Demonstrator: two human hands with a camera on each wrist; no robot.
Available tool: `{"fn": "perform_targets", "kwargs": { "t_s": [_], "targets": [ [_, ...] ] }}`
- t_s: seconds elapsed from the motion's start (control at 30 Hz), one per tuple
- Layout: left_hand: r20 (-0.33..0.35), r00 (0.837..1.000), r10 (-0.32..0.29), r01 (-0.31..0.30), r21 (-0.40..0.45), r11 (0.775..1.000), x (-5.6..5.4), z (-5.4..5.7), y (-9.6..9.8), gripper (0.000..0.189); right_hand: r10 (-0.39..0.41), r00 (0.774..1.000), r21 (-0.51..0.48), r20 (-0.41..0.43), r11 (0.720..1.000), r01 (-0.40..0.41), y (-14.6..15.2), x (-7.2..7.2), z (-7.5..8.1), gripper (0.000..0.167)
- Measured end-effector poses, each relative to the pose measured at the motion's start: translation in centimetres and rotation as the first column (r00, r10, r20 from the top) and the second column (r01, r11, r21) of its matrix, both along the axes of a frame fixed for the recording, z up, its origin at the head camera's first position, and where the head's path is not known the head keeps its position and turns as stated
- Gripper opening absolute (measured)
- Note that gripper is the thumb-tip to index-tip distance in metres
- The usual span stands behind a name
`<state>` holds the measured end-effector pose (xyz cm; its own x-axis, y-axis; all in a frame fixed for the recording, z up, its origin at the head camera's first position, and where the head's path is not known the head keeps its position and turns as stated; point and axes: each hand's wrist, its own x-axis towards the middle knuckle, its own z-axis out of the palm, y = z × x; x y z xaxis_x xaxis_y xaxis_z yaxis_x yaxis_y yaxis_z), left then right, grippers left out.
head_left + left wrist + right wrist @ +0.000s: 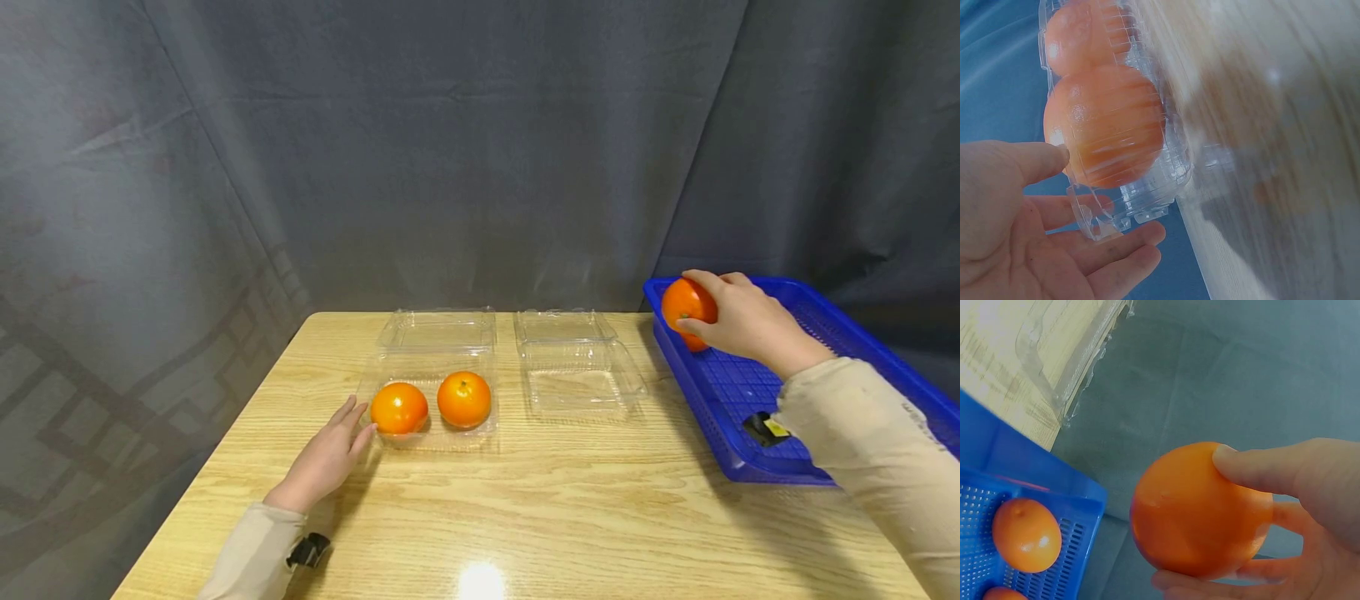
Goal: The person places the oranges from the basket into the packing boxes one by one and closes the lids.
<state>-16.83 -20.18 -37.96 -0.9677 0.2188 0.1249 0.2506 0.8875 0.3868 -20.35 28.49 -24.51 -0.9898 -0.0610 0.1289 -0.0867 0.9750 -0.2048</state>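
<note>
My right hand point(746, 321) grips an orange point(686, 302) over the far left corner of a blue plastic basket point(690, 408). In the right wrist view, the thumb presses the top of this orange while the other fingers curl beneath it. Low on the left, my left hand point(330, 454) rests at a clear plastic container point(450, 442), fingers relaxed along its left edge. That container stands open with two oranges inside, a left orange point(399, 408) and a right orange point(465, 399). Its thumb point(1044, 162) touches or nearly touches the left orange in the left wrist view.
A second clear container point(573, 387), lid raised, stands between the first one and the basket. More oranges, including one orange point(1027, 535), lie in the basket. The wooden table point(555, 508) reaches back to a dark grey curtain point(480, 150).
</note>
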Motion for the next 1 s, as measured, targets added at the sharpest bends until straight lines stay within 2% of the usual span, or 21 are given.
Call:
{"fn": "perform_targets", "kwargs": {
  "t_s": [1.0],
  "targets": [
    [0.007,1.0,-0.001,0.001,0.006,1.0,0.0,0.0,-0.1,0.052,0.074,0.997,0.041,-0.019,0.996,-0.073,-2.4,0.2,0.0,0.07]
  ]
}}
